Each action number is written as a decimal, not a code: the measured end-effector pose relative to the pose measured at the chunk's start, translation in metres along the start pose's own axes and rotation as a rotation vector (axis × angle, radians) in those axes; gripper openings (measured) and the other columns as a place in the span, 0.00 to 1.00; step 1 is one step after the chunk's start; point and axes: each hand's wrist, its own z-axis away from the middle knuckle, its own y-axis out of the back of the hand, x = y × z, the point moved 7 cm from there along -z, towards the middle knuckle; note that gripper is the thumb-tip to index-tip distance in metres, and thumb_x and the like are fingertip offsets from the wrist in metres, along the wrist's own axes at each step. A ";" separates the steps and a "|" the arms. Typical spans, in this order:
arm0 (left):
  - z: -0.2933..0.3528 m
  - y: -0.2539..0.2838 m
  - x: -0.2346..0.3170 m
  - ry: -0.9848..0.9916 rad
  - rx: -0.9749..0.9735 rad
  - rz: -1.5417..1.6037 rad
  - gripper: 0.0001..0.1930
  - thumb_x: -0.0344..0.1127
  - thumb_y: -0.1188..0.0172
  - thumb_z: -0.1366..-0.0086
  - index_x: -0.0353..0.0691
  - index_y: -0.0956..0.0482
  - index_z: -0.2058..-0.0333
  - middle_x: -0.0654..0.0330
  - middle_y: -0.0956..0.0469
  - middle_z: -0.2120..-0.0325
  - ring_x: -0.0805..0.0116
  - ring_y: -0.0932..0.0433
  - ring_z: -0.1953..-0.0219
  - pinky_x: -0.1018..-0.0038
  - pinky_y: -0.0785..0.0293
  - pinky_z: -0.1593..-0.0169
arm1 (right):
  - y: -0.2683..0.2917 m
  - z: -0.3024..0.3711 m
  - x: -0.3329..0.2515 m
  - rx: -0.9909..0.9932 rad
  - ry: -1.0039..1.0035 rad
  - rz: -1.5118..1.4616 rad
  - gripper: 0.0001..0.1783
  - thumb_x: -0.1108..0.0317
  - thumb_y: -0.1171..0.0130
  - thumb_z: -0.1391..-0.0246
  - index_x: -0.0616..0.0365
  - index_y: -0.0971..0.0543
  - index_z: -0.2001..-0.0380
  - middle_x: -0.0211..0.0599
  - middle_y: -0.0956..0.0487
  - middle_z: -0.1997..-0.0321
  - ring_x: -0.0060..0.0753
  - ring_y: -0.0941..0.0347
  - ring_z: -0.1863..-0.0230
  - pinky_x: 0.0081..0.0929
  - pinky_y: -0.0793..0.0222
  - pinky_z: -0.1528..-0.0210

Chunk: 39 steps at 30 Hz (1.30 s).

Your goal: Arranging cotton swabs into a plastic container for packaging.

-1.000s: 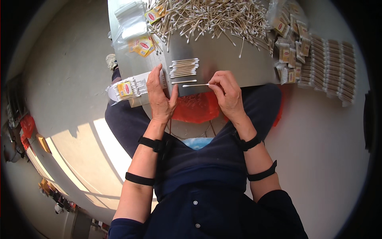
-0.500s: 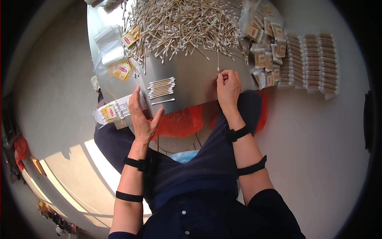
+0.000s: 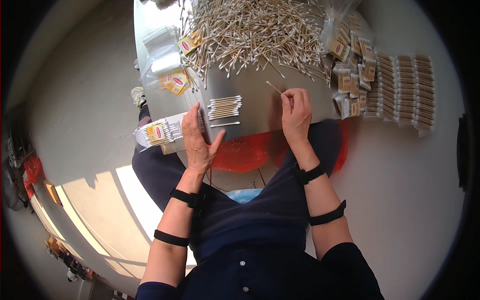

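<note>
Between thumb and fingers, my right hand (image 3: pixel 296 112) pinches one cotton swab (image 3: pixel 274 87), its white tip pointing up and left over the metal table (image 3: pixel 257 112). My left hand (image 3: pixel 199 140) rests at the table's near edge with thumb and fingers spread, holding nothing. Just beyond its thumb, a row of cotton swabs (image 3: pixel 225 107) lies side by side, and a single swab (image 3: pixel 225 124) sits slightly apart on the near side. Left of that hand is a clear bag of swabs with a yellow label (image 3: pixel 156 133).
A big heap of loose swabs (image 3: pixel 260 35) covers the table's far part. Clear plastic bags (image 3: pixel 164 50) and yellow cards (image 3: pixel 175 81) lie at the left. Filled packs (image 3: pixel 352 82) pile up at the right, beside stacked rows of packs (image 3: pixel 404 90). Red plastic (image 3: pixel 240 152) hangs below the edge.
The view has shifted, so the scene sits farther right. The swab in my right hand has tilted from upright to leaning left. My left hand stays spread beside the row.
</note>
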 end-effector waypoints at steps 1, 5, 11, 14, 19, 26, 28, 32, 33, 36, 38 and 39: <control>0.000 -0.001 0.001 0.017 -0.003 -0.005 0.52 0.35 0.24 0.48 0.36 0.48 0.30 0.52 0.39 0.31 0.49 0.40 0.31 0.59 0.46 0.28 | -0.006 -0.002 -0.011 -0.007 -0.009 -0.013 0.06 0.77 0.38 0.44 0.56 0.25 0.66 0.38 0.26 0.62 0.47 0.24 0.63 0.40 0.28 0.64; -0.004 0.002 0.004 -0.007 0.010 -0.020 0.54 0.36 0.23 0.50 0.36 0.49 0.29 0.52 0.37 0.33 0.50 0.38 0.33 0.59 0.44 0.30 | -0.055 -0.021 -0.051 -0.224 0.260 -0.086 0.07 0.75 0.36 0.48 0.55 0.25 0.69 0.33 0.26 0.65 0.44 0.24 0.61 0.40 0.28 0.64; -0.014 -0.002 0.003 0.003 -0.011 -0.107 0.55 0.37 0.22 0.50 0.35 0.49 0.29 0.53 0.35 0.34 0.50 0.38 0.33 0.58 0.45 0.31 | -0.085 -0.014 -0.066 -0.416 0.456 -0.108 0.05 0.74 0.37 0.48 0.54 0.23 0.68 0.32 0.25 0.65 0.41 0.24 0.61 0.37 0.27 0.63; -0.016 -0.001 0.005 -0.007 0.002 -0.089 0.53 0.37 0.24 0.48 0.35 0.49 0.29 0.52 0.36 0.34 0.50 0.39 0.33 0.58 0.45 0.30 | -0.080 -0.005 -0.067 -0.377 0.415 -0.154 0.05 0.74 0.39 0.42 0.55 0.19 0.62 0.33 0.21 0.60 0.40 0.22 0.57 0.33 0.26 0.57; -0.017 -0.008 0.004 0.077 0.104 0.128 0.41 0.31 0.38 0.34 0.34 0.51 0.29 0.49 0.41 0.31 0.52 0.41 0.30 0.60 0.45 0.28 | -0.076 0.026 -0.045 0.034 -0.021 -0.613 0.17 0.75 0.58 0.32 0.64 0.25 0.45 0.48 0.25 0.39 0.44 0.28 0.39 0.34 0.32 0.38; -0.027 -0.025 0.004 0.189 0.227 0.337 0.29 0.26 0.56 0.27 0.30 0.49 0.30 0.45 0.43 0.31 0.50 0.41 0.30 0.62 0.44 0.28 | -0.095 0.039 -0.060 0.051 -0.027 -0.689 0.19 0.73 0.63 0.29 0.65 0.29 0.41 0.48 0.31 0.33 0.44 0.32 0.34 0.37 0.35 0.32; -0.030 -0.024 0.008 0.169 0.260 0.350 0.28 0.27 0.62 0.24 0.31 0.52 0.28 0.47 0.44 0.30 0.53 0.43 0.28 0.61 0.47 0.27 | -0.094 0.040 -0.057 0.094 -0.065 -0.763 0.19 0.72 0.63 0.28 0.65 0.30 0.41 0.48 0.32 0.32 0.44 0.32 0.34 0.38 0.35 0.31; -0.036 -0.036 0.012 0.153 0.278 0.392 0.28 0.27 0.61 0.24 0.31 0.53 0.28 0.46 0.43 0.30 0.54 0.42 0.28 0.61 0.48 0.27 | -0.105 0.042 -0.058 0.037 -0.035 -0.747 0.19 0.71 0.64 0.27 0.65 0.32 0.39 0.48 0.33 0.32 0.44 0.34 0.32 0.39 0.35 0.31; -0.035 -0.036 0.011 0.154 0.277 0.393 0.28 0.27 0.61 0.24 0.31 0.53 0.28 0.46 0.43 0.30 0.54 0.42 0.28 0.61 0.48 0.27 | -0.106 0.042 -0.060 0.026 -0.011 -0.726 0.20 0.70 0.64 0.26 0.65 0.32 0.38 0.48 0.33 0.32 0.43 0.34 0.32 0.39 0.35 0.31; -0.033 -0.034 0.007 0.174 0.267 0.403 0.28 0.27 0.62 0.24 0.31 0.53 0.28 0.46 0.42 0.30 0.54 0.41 0.29 0.61 0.47 0.27 | -0.104 0.041 -0.053 0.026 -0.073 -0.832 0.20 0.70 0.63 0.26 0.65 0.33 0.38 0.47 0.33 0.32 0.42 0.35 0.32 0.38 0.35 0.31; -0.033 -0.026 0.004 0.182 0.323 0.442 0.30 0.26 0.54 0.27 0.31 0.49 0.29 0.45 0.39 0.32 0.51 0.38 0.31 0.61 0.43 0.28 | -0.099 0.040 -0.051 0.024 -0.094 -0.865 0.21 0.68 0.64 0.26 0.66 0.35 0.36 0.48 0.35 0.30 0.44 0.37 0.30 0.40 0.39 0.28; -0.034 -0.022 0.005 0.185 0.319 0.443 0.30 0.26 0.54 0.27 0.31 0.49 0.29 0.45 0.39 0.32 0.51 0.38 0.31 0.61 0.43 0.28 | -0.097 0.040 -0.051 0.023 -0.119 -0.894 0.22 0.65 0.65 0.25 0.67 0.37 0.35 0.50 0.37 0.28 0.45 0.39 0.28 0.42 0.43 0.26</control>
